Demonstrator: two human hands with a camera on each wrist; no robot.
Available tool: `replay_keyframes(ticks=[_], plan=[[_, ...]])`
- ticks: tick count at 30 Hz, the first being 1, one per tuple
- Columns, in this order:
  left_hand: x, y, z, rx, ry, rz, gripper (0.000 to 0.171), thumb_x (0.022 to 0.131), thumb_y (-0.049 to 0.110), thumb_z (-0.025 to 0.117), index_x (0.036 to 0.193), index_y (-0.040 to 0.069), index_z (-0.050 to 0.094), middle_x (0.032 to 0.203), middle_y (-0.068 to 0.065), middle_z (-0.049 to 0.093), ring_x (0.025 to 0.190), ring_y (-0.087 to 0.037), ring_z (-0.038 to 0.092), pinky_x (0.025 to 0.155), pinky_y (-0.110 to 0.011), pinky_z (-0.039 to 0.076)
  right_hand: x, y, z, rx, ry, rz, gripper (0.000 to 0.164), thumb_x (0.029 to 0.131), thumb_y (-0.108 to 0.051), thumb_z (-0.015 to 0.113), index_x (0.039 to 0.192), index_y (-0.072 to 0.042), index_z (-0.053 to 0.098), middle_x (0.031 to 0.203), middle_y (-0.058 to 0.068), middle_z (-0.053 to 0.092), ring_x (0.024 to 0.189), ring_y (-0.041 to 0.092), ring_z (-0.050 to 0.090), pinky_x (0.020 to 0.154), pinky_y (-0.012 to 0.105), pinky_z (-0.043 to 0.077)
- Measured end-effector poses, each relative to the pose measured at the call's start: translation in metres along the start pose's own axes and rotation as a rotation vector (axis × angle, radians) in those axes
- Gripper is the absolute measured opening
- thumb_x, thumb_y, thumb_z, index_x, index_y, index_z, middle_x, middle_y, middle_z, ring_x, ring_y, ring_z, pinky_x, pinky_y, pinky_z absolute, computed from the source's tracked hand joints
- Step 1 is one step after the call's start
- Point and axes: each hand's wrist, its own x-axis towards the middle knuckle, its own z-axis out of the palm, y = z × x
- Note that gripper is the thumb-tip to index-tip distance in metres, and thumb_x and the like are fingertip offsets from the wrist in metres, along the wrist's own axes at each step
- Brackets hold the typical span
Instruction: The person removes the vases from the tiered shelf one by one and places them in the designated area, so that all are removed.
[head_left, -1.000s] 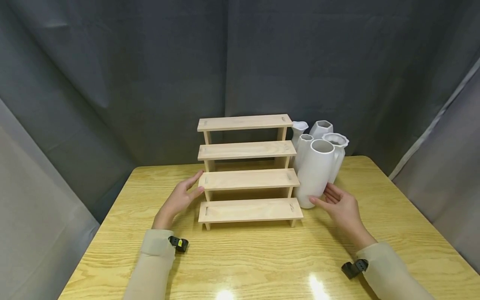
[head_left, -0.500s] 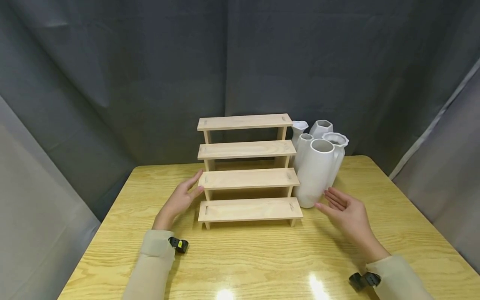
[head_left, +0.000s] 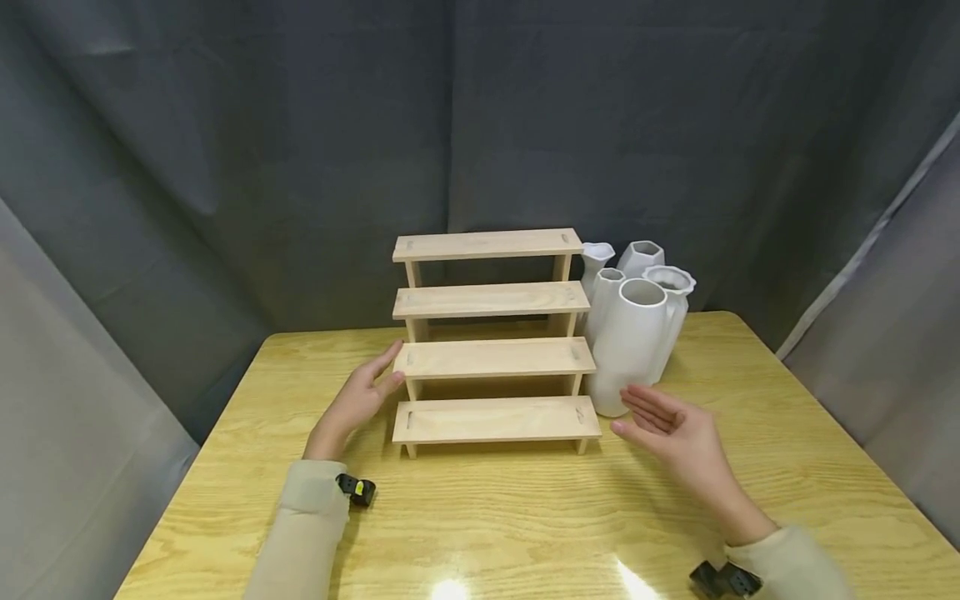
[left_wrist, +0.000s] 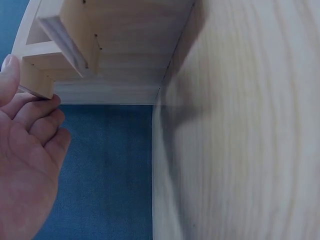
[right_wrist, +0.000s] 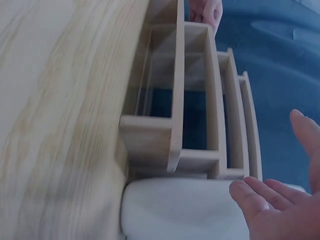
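A pale wooden stand (head_left: 495, 358) with stepped shelves stands on the table. My left hand (head_left: 354, 404) holds its left end at the second shelf from the bottom, thumb at the front edge and fingers towards the back. The left wrist view shows the fingers bent against the end of a wooden part. A tall white vase (head_left: 628, 346) stands upright beside the stand's right end. In front of its base is my right hand (head_left: 682, 437), holding nothing, fingers straight and thumb apart. In the right wrist view that vase (right_wrist: 175, 210) lies beyond the open palm; whether the fingertips touch it, I cannot tell.
Behind the tall vase cluster several other white vases, including a ruffled-rim vase (head_left: 672, 283), a hexagonal vase (head_left: 642, 257) and a flared vase (head_left: 596, 258). A dark grey curtain (head_left: 337, 150) hangs behind the wooden table (head_left: 480, 525).
My right hand has let go of the tall vase's lower part, drawn back to the right, then come left in front of its base with fingers straightened. The left hand stays on the stand.
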Motion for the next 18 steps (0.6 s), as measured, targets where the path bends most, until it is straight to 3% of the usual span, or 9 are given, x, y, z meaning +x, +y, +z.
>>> replay_keyframes(ticks=[9,15,18], plan=[[-0.002,0.001,-0.002,0.004,0.001,-0.008,0.063,0.104,0.032,0.05,0.158,0.014,0.023,0.162,-0.003,0.021,0.148,-0.032,0.016,0.117,-0.055,0.016,0.006,-0.008,0.018,0.032,-0.038,-0.063,0.055,0.086,-0.009,0.078,0.133,0.01,0.055,0.132,0.029,0.056,0.117,0.015,0.061,0.094,0.03,0.049],[-0.001,0.0,-0.002,0.011,0.0,-0.012,0.061,0.104,0.031,0.05,0.158,0.02,0.024,0.162,-0.002,0.021,0.148,-0.032,0.016,0.117,-0.055,0.016,0.012,-0.012,0.028,-0.02,-0.044,-0.084,0.058,0.086,-0.014,0.079,0.134,0.008,0.056,0.135,0.024,0.056,0.125,0.034,0.053,0.096,0.026,0.047],[-0.001,0.001,-0.003,0.017,0.001,-0.022,0.06,0.104,0.029,0.05,0.158,0.02,0.024,0.161,-0.003,0.021,0.148,-0.033,0.016,0.117,-0.055,0.016,0.016,-0.013,0.032,-0.036,-0.044,-0.083,0.059,0.087,-0.017,0.079,0.135,0.007,0.055,0.136,0.02,0.056,0.127,0.034,0.052,0.097,0.024,0.045]])
